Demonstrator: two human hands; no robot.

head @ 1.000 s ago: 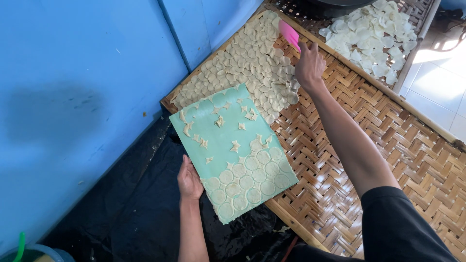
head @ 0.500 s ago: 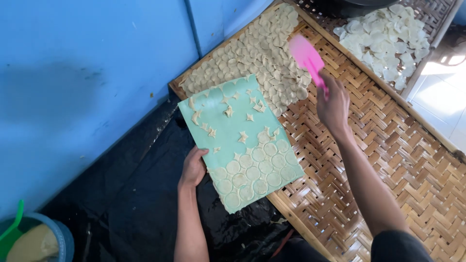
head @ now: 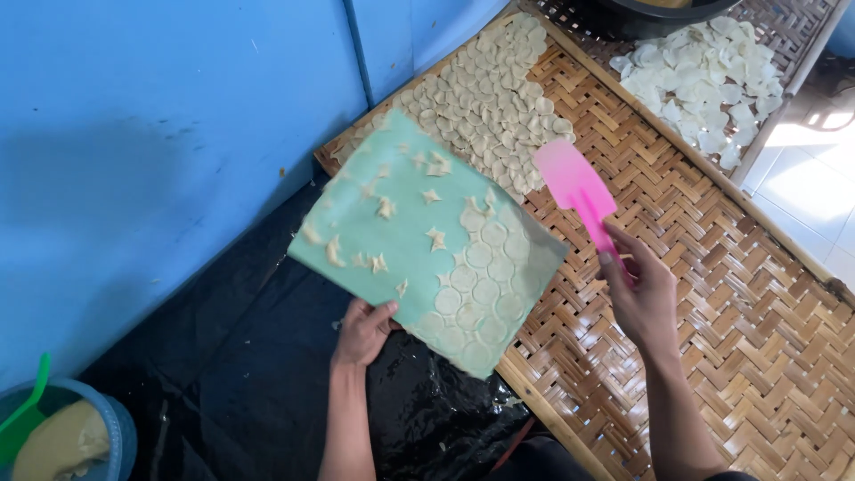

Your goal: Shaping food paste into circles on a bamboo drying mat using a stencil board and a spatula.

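green board (head: 427,240), pale mint and rectangular, is lifted and tilted over the near-left edge of the woven bamboo tray (head: 712,356). round pale dough discs cover its lower right part, while torn star-shaped scraps dot the upper left. left hand (head: 363,331) grips its near edge, thumb on top and fingers curled beneath. right hand (head: 643,298) holds the handle of a pink spatula (head: 574,189), fingers wrapped tight round it, the blade raised just off the board's far right corner and clear of the tray.

half a second ago the spatula was farther off, above the laid discs; now it sits closer to the board, and the board has swung more level.

black plastic sheet (head: 223,392) lies under the board beside the blue wall (head: 160,134). rows of dough discs (head: 485,102) fill the tray's far left corner; the rest of the weave is bare. beyond lies a second tray with white discs (head: 704,76).
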